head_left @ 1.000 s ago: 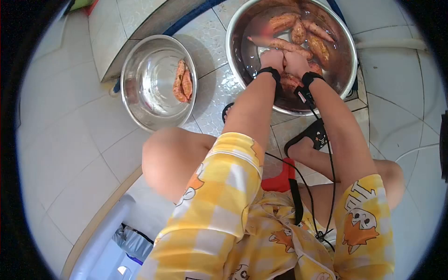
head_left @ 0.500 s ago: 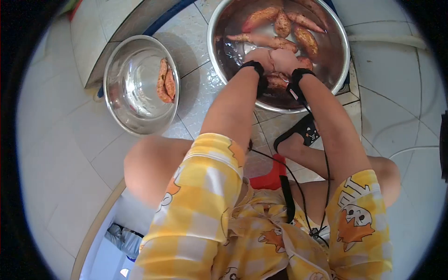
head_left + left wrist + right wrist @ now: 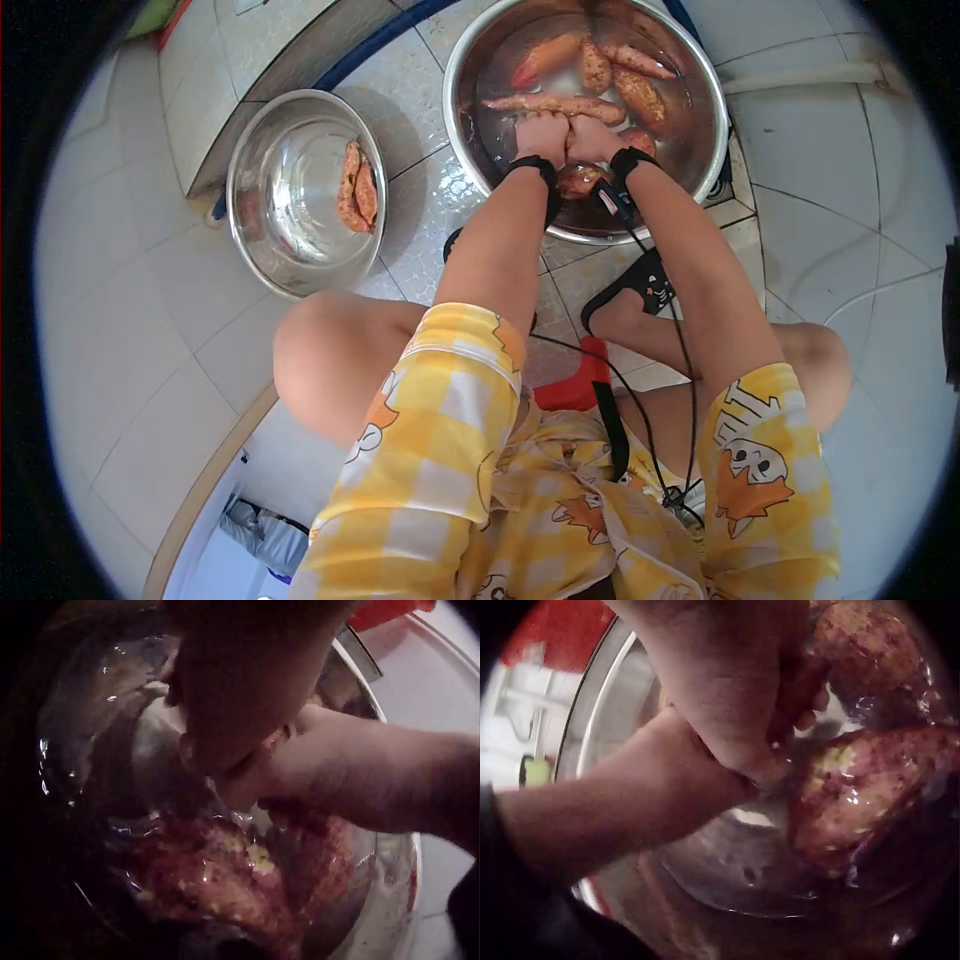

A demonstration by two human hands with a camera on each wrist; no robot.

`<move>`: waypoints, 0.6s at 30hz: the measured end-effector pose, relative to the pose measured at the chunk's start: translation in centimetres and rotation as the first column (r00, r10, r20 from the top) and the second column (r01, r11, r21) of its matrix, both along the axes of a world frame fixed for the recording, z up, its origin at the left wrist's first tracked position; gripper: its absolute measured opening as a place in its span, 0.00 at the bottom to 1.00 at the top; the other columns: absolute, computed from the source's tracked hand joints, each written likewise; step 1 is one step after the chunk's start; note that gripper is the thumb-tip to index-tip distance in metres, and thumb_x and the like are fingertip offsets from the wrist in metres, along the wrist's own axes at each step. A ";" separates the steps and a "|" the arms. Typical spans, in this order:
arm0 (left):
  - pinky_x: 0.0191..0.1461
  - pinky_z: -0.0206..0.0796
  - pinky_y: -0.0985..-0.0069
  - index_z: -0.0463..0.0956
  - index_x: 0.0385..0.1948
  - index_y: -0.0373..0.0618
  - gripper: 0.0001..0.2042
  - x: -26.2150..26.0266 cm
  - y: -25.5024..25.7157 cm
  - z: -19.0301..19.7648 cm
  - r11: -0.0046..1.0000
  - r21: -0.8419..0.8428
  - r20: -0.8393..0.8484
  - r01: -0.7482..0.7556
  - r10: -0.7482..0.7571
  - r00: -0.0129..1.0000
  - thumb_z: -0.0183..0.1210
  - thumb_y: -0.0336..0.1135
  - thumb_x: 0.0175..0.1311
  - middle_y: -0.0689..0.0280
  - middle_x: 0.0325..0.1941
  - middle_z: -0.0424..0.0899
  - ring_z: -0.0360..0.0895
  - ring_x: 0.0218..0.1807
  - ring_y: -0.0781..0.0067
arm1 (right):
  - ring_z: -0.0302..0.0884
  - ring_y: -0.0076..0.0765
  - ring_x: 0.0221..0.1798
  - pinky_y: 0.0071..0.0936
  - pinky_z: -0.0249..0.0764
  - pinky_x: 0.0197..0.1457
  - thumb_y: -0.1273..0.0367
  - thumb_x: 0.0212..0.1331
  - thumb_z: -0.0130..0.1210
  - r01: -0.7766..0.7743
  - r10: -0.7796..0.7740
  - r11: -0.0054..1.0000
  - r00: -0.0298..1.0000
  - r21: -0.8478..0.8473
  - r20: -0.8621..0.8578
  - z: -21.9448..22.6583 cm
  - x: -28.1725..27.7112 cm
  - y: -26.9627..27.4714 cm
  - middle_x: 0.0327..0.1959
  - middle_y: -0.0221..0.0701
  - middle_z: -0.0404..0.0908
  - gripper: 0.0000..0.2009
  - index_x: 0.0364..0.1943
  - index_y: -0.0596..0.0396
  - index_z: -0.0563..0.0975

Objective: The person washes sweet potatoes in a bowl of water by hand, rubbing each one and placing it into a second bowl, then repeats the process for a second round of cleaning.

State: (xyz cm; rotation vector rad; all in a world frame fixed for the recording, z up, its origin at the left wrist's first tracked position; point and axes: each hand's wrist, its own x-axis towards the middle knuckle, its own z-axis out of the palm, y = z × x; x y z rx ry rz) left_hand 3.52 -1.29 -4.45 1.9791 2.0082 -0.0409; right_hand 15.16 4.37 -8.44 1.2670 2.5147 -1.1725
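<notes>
Both hands are together in the water of a large steel basin. My left hand and right hand have curled fingers around a sweet potato, mostly hidden between them. In the left wrist view the left hand comes from above and the right hand from the right side. The right wrist view shows the right hand crossing over the left hand. Around them lie several sweet potatoes, including a long one just beyond the fingers and one by the wrists.
A smaller steel basin at the left holds two sweet potatoes. Black cables hang from the right wrist across the lap. A raised tiled ledge stands behind the small basin; a pale pipe runs at the right.
The head view has shifted, so basins and hands sit further left than a second ago. Both hands stay together in the water, with slight changes in their pose.
</notes>
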 end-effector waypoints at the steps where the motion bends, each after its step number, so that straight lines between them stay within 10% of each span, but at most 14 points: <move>1: 0.42 0.67 0.63 0.72 0.35 0.46 0.12 0.0 -0.1 -0.6 0.995 0.091 -0.044 0.046 -0.042 0.998 0.53 0.36 0.48 0.57 0.40 0.76 0.75 0.41 0.56 | 0.75 0.52 0.34 0.35 0.72 0.37 0.66 0.31 0.55 0.003 -0.003 0.998 1.000 -0.056 0.005 0.7 0.2 0.2 0.28 0.49 0.76 0.15 0.26 0.63 0.75; 7: 0.38 0.68 0.65 0.70 0.35 0.44 0.12 -0.4 0.0 0.7 0.984 0.151 -0.005 0.092 -0.092 0.996 0.53 0.36 0.48 0.58 0.38 0.76 0.75 0.40 0.58 | 0.76 0.49 0.31 0.34 0.72 0.34 0.67 0.22 0.56 0.031 -0.027 0.984 0.999 -0.176 0.024 1.9 0.1 0.6 0.25 0.48 0.76 0.17 0.21 0.65 0.75; 11: 0.42 0.69 0.63 0.74 0.33 0.40 0.12 -0.2 0.5 1.2 0.958 -0.285 0.126 -0.019 0.057 0.990 0.53 0.36 0.50 0.53 0.38 0.77 0.76 0.40 0.54 | 0.76 0.47 0.38 0.37 0.72 0.41 0.71 0.35 0.54 -0.137 0.102 0.977 0.973 0.163 0.207 3.5 -0.1 -0.3 0.33 0.46 0.77 0.11 0.28 0.60 0.75; 18: 0.43 0.69 0.65 0.78 0.28 0.39 0.14 -1.6 1.6 -0.3 0.929 -0.354 0.291 0.105 0.003 0.957 0.58 0.36 0.36 0.49 0.33 0.78 0.77 0.38 0.52 | 0.75 0.47 0.38 0.39 0.71 0.38 0.74 0.43 0.50 -0.284 0.236 0.925 0.950 0.254 0.202 3.8 0.0 -0.9 0.32 0.42 0.77 0.10 0.33 0.55 0.72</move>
